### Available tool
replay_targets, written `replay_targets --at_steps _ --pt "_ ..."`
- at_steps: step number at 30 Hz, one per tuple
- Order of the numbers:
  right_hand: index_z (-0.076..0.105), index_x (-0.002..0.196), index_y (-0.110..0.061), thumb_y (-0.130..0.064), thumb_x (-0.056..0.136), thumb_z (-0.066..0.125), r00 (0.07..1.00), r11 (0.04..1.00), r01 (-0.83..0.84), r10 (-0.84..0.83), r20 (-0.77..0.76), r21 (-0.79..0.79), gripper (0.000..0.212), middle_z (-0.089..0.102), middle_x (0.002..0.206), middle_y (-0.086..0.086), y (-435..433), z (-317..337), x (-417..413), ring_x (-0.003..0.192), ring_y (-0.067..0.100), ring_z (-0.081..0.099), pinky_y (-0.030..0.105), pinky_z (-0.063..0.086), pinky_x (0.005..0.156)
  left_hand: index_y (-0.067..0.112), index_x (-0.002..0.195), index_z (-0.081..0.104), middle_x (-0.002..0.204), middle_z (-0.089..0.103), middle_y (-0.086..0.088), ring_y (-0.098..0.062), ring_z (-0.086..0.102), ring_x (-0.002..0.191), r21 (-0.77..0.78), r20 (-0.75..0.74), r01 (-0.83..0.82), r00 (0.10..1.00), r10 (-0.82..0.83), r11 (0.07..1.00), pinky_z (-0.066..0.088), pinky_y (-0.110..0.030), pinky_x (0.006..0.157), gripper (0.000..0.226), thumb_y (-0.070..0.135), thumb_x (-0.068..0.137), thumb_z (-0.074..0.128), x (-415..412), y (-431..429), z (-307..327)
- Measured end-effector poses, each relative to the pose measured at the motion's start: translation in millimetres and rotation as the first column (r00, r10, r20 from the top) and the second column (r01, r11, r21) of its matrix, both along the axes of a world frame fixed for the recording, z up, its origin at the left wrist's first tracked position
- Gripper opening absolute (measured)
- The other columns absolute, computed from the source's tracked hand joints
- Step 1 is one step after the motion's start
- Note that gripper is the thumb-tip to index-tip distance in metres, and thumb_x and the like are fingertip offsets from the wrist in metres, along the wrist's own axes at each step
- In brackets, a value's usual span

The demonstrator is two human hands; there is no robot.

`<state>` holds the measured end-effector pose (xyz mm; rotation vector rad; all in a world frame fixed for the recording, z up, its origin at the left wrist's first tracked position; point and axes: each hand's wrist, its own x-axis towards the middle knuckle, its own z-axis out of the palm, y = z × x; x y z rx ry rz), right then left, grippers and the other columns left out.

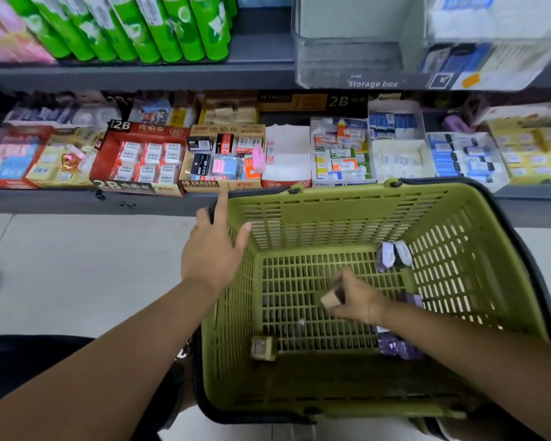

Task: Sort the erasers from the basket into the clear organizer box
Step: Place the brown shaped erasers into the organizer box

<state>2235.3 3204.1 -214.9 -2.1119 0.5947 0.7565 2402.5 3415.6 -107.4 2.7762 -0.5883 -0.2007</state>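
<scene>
Head view: pick-up step; right hand [360, 300] fingers pinch a tan eraser [330, 299] in the green basket [477, 237], left hand [212, 249] fingers spread at its rim; next, lift toward clear organizer box [347, 63].

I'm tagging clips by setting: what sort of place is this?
Most likely a stationery shop aisle: shelves hold open display boxes of erasers, a green shopping basket sits below, and a clear box marked "Storage box" stands on the upper shelf.

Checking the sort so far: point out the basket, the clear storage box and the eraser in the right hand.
basket [337, 194], head view, on its far rim.
clear storage box [357, 58], head view, on its front wall.
eraser [330, 299], head view, on its tan end, held by the right hand [360, 302].
</scene>
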Motion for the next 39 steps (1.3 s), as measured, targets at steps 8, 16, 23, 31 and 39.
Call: replay_targets --at_steps 8,16,23,31,39 --pt "0.067 0.106 -0.016 -0.017 0.093 0.053 0.925 0.794 0.143 -0.32 0.205 0.591 0.019 0.068 0.087 0.005 -20.2 181.7 58.1 0.068 0.01 0.06 0.02 0.047 0.05 0.018 0.151 0.022 0.155 0.024 -0.009 -0.027 0.018 0.143 -0.115 -0.061 -0.105 0.993 0.099 0.988 0.013 -0.046 0.117 0.065 0.054 0.098 0.029 15.0 -45.8 65.7" --pt "0.063 0.07 -0.017 -0.036 0.081 0.069 0.438 0.901 0.194 -0.433 0.788 0.387 0.022 0.061 0.057 -0.003 -68.2 362.5 104.9 0.044 0.008 0.051 0.021 0.04 0.038 0.025 0.148 0.028 0.155 0.022 0.003 -0.013 0.015 0.142 -0.419 0.386 0.299 0.913 -0.131 0.857 0.014 -0.037 0.115 0.056 0.049 0.098 0.034 32.9 -107.9 182.5" --pt "0.07 0.086 -0.01 -0.038 0.083 0.069 0.59 0.893 0.392 -0.06 0.805 -0.221 0.028 0.068 0.081 0.01 -120.4 385.9 201.3 0.071 0.017 0.061 0.03 0.049 0.07 0.032 0.153 -0.005 0.161 -0.012 0.008 -0.01 -0.019 0.145 -0.025 0.212 0.456 0.872 -0.441 0.889 -0.013 -0.033 0.116 0.07 0.062 0.096 0.022 39.0 -138.4 170.7" --pt "0.064 0.113 -0.018 -0.057 0.087 0.052 0.892 0.693 0.073 0.275 0.358 -0.717 0.048 0.055 0.133 0.005 -135.4 381.6 248.2 0.12 0.029 0.049 0.038 0.035 0.102 0.035 0.15 -0.017 0.157 -0.024 0.013 -0.004 -0.035 0.136 -0.015 0.182 0.508 0.848 -0.497 0.861 -0.012 -0.027 0.113 0.077 0.064 0.094 0.028 41.6 -137.5 164.2" --pt "0.068 0.103 -0.012 -0.048 0.089 0.058 0.9 0.647 -0.033 0.351 0.258 -0.762 0.04 0.066 0.109 0.008 -140.2 358.1 254.2 0.097 0.025 0.06 0.025 0.043 0.077 0.037 0.147 -0.022 0.155 -0.028 0.014 -0.004 -0.041 0.132 -0.03 0.161 0.526 0.842 -0.515 0.85 -0.009 -0.031 0.116 0.079 0.064 0.094 0.028 42.2 -140.2 160.7"
